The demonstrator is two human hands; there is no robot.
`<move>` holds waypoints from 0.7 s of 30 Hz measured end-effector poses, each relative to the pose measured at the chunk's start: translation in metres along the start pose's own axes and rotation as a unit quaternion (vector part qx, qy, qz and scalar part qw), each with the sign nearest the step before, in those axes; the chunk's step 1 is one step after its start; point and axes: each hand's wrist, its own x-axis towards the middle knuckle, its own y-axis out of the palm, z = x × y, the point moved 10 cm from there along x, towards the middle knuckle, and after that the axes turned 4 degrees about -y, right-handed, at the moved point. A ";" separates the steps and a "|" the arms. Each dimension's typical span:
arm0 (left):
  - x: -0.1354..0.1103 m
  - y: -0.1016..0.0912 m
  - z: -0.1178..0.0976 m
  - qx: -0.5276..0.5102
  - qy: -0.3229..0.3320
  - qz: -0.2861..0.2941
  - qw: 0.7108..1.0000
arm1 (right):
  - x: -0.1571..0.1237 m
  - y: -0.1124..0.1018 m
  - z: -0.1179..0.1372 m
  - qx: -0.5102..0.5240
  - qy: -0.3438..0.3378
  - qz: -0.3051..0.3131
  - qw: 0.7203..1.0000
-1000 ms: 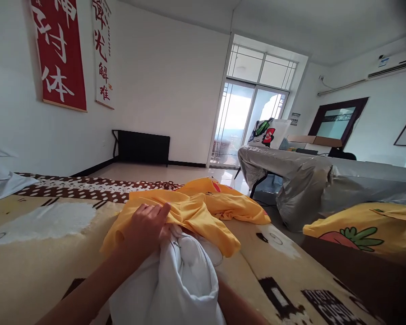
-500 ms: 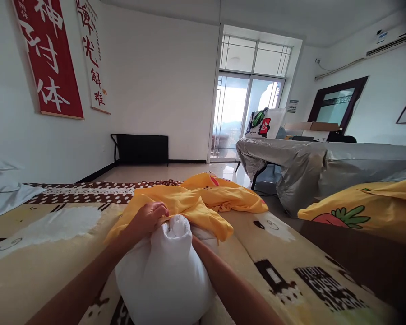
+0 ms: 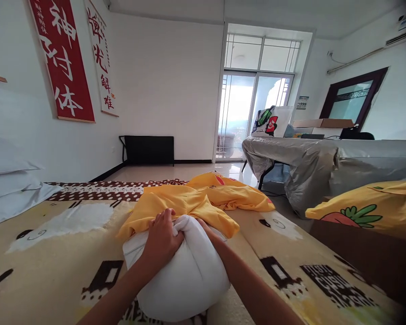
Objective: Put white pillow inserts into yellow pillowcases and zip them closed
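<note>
A plump white pillow [image 3: 189, 275] stands bunched up on the bed in front of me, its upper end folded over. My left hand [image 3: 164, 234] is closed on the upper left of the pillow, with the thumb pressed into the fabric. On the other side, my right hand [image 3: 208, 231] grips the pillow's upper right; its fingers are mostly hidden behind the white cloth. A yellow pillowcase [image 3: 169, 198] lies spread just beyond both hands, touching the pillow's far end. How far the pillow reaches under the yellow cloth is hidden.
A beige patterned blanket [image 3: 67, 253] covers the bed. White pillows [image 3: 10, 180] are stacked at the left. Another yellow carrot-print pillow [image 3: 365, 207] lies at the right, by a dark brown surface [image 3: 358, 248]. Behind stands a table under grey plastic [image 3: 311, 158].
My left hand has shifted from the edge of the yellow cloth down onto the white pillow, thumb now on it. The pillow's folded top leans differently. The view has turned slightly left.
</note>
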 end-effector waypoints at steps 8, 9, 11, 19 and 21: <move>0.024 -0.011 0.013 -0.060 -0.030 -0.024 0.997 | -0.021 -0.026 0.034 -0.150 -0.102 0.044 0.982; 0.028 -0.014 0.014 -0.064 -0.038 -0.026 0.997 | -0.029 -0.023 0.046 -0.200 -0.128 0.040 0.971; 0.035 -0.016 0.013 -0.083 -0.048 -0.022 0.995 | -0.044 -0.005 0.063 -0.277 -0.165 0.041 0.946; 0.052 -0.024 0.037 -0.216 -0.072 -0.052 0.972 | -0.028 0.061 0.059 -0.359 -0.134 0.034 0.923; 0.052 -0.028 0.045 -0.221 -0.079 -0.058 0.970 | -0.020 0.065 0.057 -0.353 -0.134 0.062 0.924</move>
